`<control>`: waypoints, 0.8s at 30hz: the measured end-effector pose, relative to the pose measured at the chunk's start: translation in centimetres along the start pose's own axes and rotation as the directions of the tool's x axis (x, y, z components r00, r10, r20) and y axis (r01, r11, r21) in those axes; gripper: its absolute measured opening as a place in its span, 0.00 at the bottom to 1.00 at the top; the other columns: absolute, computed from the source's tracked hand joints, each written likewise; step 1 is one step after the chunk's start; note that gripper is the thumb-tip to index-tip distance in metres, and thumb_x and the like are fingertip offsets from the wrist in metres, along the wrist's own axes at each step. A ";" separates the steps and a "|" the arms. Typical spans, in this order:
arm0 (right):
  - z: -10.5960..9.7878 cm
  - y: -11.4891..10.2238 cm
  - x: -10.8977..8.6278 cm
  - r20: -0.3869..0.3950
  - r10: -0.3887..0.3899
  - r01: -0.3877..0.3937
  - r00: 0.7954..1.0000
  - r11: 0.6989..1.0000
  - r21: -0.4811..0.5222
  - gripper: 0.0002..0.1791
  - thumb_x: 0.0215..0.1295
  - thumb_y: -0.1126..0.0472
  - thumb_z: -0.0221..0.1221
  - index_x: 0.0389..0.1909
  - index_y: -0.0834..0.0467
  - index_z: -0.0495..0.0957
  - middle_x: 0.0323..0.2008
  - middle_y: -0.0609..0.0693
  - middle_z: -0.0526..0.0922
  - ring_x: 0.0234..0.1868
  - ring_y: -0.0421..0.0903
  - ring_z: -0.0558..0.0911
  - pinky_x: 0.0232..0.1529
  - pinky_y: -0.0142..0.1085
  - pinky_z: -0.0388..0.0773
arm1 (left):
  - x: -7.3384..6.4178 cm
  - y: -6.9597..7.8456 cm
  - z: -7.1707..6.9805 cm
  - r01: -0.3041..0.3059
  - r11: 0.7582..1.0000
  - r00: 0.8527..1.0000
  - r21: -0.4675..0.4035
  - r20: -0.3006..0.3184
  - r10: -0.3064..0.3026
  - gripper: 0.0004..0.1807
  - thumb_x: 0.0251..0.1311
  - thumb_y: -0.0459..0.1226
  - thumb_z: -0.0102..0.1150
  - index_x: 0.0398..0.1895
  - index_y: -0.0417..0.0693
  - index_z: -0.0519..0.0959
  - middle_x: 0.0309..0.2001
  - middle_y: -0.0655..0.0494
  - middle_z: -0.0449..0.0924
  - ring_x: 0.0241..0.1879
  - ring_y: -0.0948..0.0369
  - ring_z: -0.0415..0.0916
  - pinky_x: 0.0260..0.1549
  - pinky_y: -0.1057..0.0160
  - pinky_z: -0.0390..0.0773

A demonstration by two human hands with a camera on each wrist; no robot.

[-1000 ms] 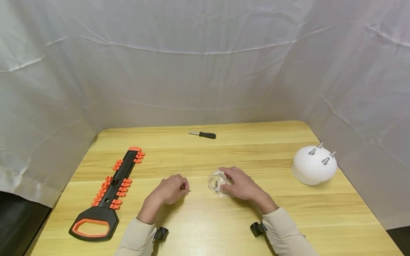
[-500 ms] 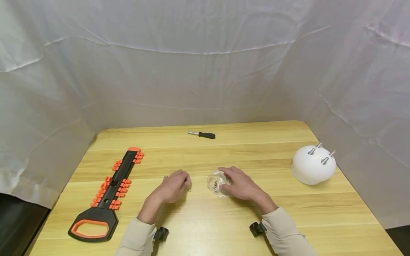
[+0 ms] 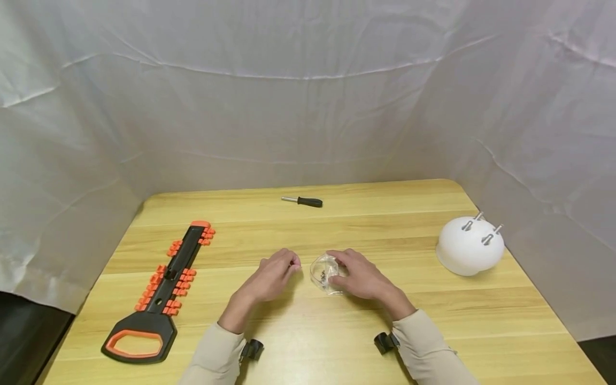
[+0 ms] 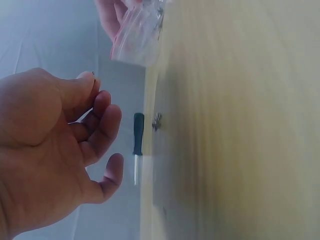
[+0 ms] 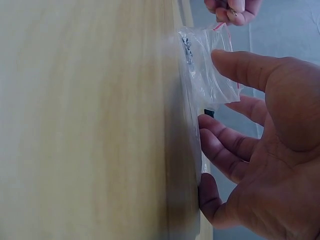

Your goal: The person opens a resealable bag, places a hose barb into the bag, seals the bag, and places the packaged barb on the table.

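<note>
Near the middle of the table, my right hand (image 3: 358,275) holds a clear zip bag (image 3: 318,270) open between thumb and index finger. Inside the bag lie several small metal pieces (image 5: 187,47), probably screws. My left hand (image 3: 271,275) is just left of the bag, its thumb and index fingertip pinching a tiny metal piece (image 4: 93,76) that is mostly covered. The other left fingers are loosely curled. In the left wrist view, a few small metal pieces (image 4: 157,121) lie loose on the tabletop; in the head view the left hand hides them.
A black-handled screwdriver (image 3: 309,202) lies toward the table's back edge. On the left is a long black and orange rack with clips (image 3: 163,299). A white rounded object with two metal pegs (image 3: 469,248) stands at the right. Grey cloth (image 3: 308,117) surrounds the table.
My left hand has lifted off the tabletop and moved right and away from me, nearer the bag, with the tiny piece pinched. The right hand and bag have stayed in place.
</note>
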State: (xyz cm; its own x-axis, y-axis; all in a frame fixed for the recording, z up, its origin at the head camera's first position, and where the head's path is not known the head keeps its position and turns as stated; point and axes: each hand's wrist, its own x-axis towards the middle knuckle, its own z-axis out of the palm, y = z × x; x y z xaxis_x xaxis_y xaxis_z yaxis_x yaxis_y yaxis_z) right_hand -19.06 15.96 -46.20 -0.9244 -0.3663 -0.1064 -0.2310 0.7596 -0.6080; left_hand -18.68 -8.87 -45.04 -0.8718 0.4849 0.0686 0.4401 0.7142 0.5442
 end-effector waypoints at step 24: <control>0.1 0.3 0.0 0.007 0.003 -0.003 1.000 1.000 -0.005 0.36 0.60 0.49 0.65 0.69 0.43 0.65 0.53 0.47 0.76 0.53 0.45 0.75 0.54 0.47 0.74 | 1.8 2.3 1.9 -0.029 0.997 0.999 0.067 0.035 0.026 0.03 0.68 0.41 0.54 0.38 0.55 0.77 0.43 0.62 0.72 0.44 0.63 0.70 0.41 0.58 0.58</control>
State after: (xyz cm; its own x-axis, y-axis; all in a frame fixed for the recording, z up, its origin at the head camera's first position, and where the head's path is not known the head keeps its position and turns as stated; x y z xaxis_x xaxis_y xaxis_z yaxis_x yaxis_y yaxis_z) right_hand -19.10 16.10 -46.48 -0.9230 -0.3675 -0.1138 -0.2297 0.7637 -0.6034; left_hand -18.82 -5.35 -45.29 -0.8519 0.5210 0.0533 0.4783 0.7324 0.4846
